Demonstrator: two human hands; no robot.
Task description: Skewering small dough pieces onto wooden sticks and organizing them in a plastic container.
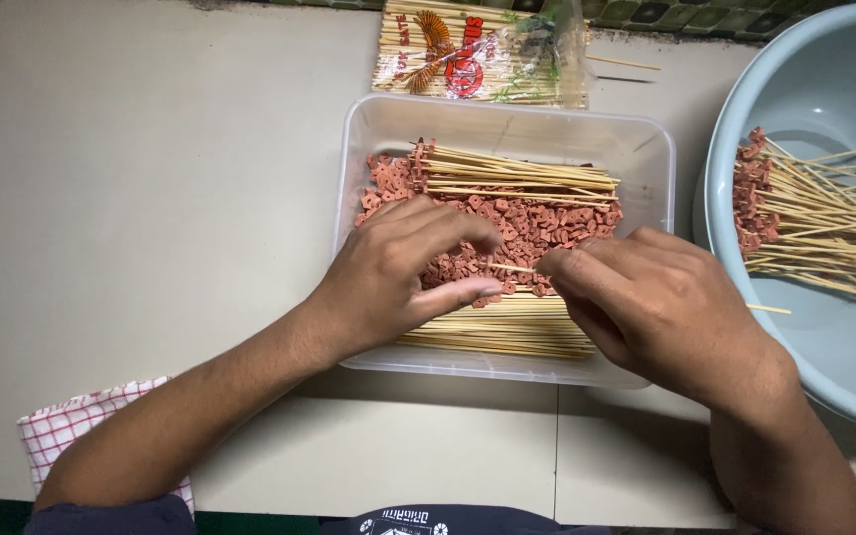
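- Head view: my two hands work over a clear tub (369, 129) on a pale table (151, 198).
- My right hand (656, 307) pinches a skewer (512, 267) between thumb and fingertips, its point aimed left.
- My left hand (398, 277) is loosely curled over the sausage bits (537, 223), fingertips close around one small piece right at the skewer's tip.
- The bits lie heaped in the tub's middle, with bare sticks (507, 332) bundled along the near wall and loaded ones (517, 173) along the far side.
- A blue basin (824, 347) to my right holds finished skewers (814, 218).
- A stick packet (478, 54) lies beyond the tub; a checked cloth (71, 426) sits under my left forearm.
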